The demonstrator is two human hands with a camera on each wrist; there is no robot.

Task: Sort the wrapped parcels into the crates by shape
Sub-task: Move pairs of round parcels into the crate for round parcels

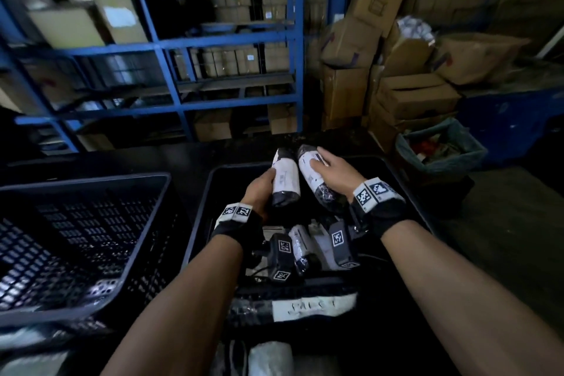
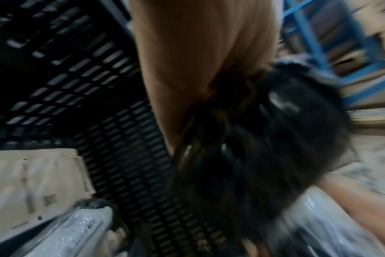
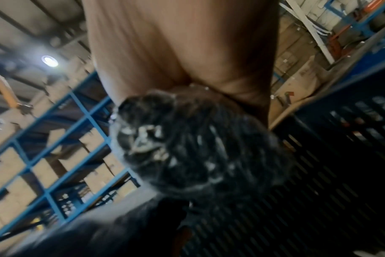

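Note:
Each of my hands holds a cylindrical parcel wrapped in black plastic with a white label, both raised above the middle black crate [image 1: 201, 210]. My left hand [image 1: 261, 189] grips the left cylinder [image 1: 285, 180] from its left side. My right hand [image 1: 328, 168] grips the right cylinder [image 1: 311, 174], fingers over its label. In the left wrist view the palm [image 2: 198, 69] meets the cylinder's dark end [image 2: 264, 147]. The right wrist view shows the other cylinder's crinkled end [image 3: 187, 147] under the palm [image 3: 180, 43]. More wrapped parcels [image 1: 300, 246] lie in the crate below.
An empty black mesh crate [image 1: 76, 238] stands to the left. A long wrapped parcel with a handwritten label [image 1: 305, 305] lies across the near crate edge. Blue shelving [image 1: 183, 46] with cartons stands behind, cardboard boxes [image 1: 406, 94] and a lined bin [image 1: 439, 149] at right.

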